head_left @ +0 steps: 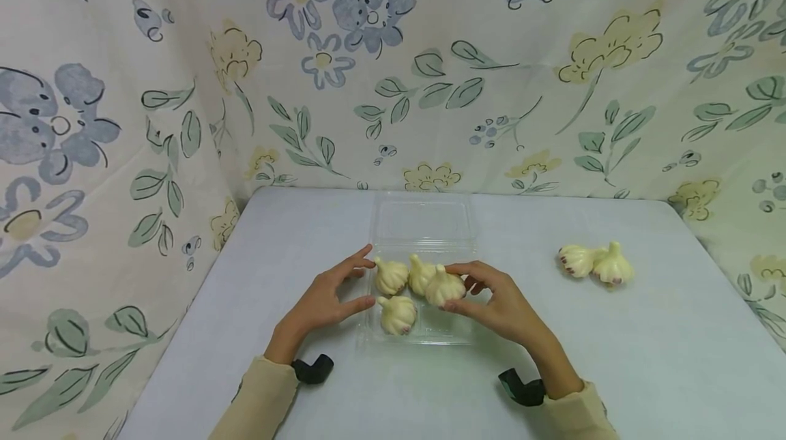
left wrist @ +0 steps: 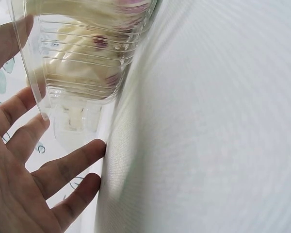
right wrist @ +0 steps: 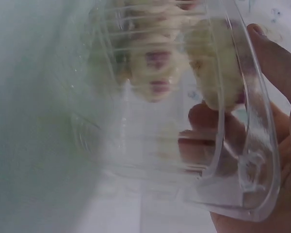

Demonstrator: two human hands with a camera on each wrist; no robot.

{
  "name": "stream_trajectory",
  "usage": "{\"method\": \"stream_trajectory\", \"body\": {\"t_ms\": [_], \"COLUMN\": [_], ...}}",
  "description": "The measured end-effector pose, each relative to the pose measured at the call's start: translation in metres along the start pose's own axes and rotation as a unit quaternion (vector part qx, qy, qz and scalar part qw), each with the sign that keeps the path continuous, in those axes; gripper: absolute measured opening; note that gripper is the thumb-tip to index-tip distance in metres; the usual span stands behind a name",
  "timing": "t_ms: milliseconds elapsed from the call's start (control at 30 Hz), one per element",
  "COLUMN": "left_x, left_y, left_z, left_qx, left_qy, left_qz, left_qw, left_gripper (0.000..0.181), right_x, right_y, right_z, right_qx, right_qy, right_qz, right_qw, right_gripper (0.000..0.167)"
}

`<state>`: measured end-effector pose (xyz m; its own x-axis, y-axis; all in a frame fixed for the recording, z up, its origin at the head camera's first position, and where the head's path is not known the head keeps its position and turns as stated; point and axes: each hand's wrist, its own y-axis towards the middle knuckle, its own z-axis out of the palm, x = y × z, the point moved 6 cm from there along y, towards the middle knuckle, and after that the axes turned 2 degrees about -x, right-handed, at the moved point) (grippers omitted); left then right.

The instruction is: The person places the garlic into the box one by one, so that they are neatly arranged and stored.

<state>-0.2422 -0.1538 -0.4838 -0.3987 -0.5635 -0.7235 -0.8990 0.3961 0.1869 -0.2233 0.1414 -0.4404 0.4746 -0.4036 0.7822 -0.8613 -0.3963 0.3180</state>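
A clear plastic clamshell box point(head_left: 454, 336) lies on the table with its lid point(head_left: 424, 218) folded back. Three garlic bulbs sit in its tray: one at the back left point(head_left: 391, 276), one at the front left point(head_left: 398, 316) and one behind the held bulb point(head_left: 420, 272). My right hand point(head_left: 499, 298) pinches another garlic bulb point(head_left: 445, 286) between thumb and fingers, over the right half of the tray. At the box's left side, my left hand point(head_left: 331, 295) spreads its fingers. In the left wrist view some fingertips point(left wrist: 44, 119) touch the box's rim. The right wrist view is blurred through the plastic.
Two more garlic bulbs, one on the left point(head_left: 576, 260) and one on the right point(head_left: 613, 265), lie touching on the table's right side. A white cloth covers the table point(head_left: 645, 351). Flower-printed curtain point(head_left: 430, 133) surrounds its back and sides. Black wrist mounts point(head_left: 522, 389) stick out below both hands.
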Motion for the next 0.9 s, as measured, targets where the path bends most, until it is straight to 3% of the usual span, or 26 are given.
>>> {"method": "stream_trajectory", "body": {"t_ms": [900], "left_x": [-0.002], "left_y": [0.001], "left_z": [-0.001], "left_qx": [-0.005], "left_qy": [0.003], "left_qz": [0.002], "left_qw": [1.0000], "left_gripper": [0.079], "right_x": [0.004], "right_y": [-0.002], "right_z": [0.016], "right_qx": [0.028], "right_qy": [-0.033], "right_qz": [-0.003], "right_qw": [0.9991], "right_gripper": [0.049]}}
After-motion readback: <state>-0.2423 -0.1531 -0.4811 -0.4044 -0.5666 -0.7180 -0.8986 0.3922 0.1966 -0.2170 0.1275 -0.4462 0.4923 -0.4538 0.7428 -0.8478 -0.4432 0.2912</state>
